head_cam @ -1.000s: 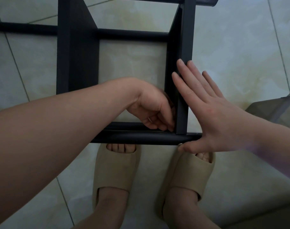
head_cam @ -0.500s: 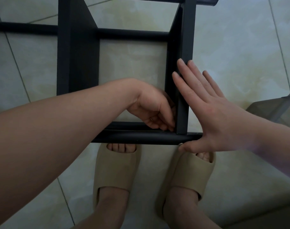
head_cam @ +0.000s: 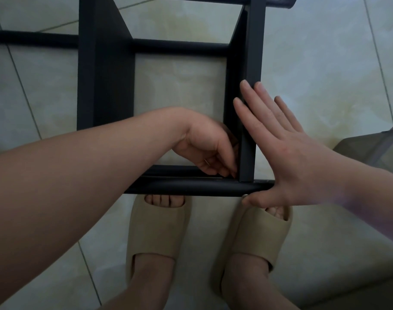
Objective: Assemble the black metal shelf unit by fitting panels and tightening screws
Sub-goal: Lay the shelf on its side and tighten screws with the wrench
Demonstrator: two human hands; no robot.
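Note:
The black metal shelf unit (head_cam: 106, 86) lies on the tiled floor and I look down into its frame. My left hand (head_cam: 209, 148) reaches inside it. Its fingertips are bunched at the inner corner where the right panel (head_cam: 251, 52) meets the near round tube (head_cam: 191, 186); anything between them is hidden. My right hand (head_cam: 287, 157) lies flat with straight fingers against the outer face of that panel. Its thumb sits under the tube beside a small silvery screw head (head_cam: 244, 195).
My feet in beige slippers (head_cam: 157, 227) stand just behind the near tube. A grey cloth-covered thing (head_cam: 374, 151) is at the right edge. Another black tube (head_cam: 34, 40) runs off to the left across the pale tiles.

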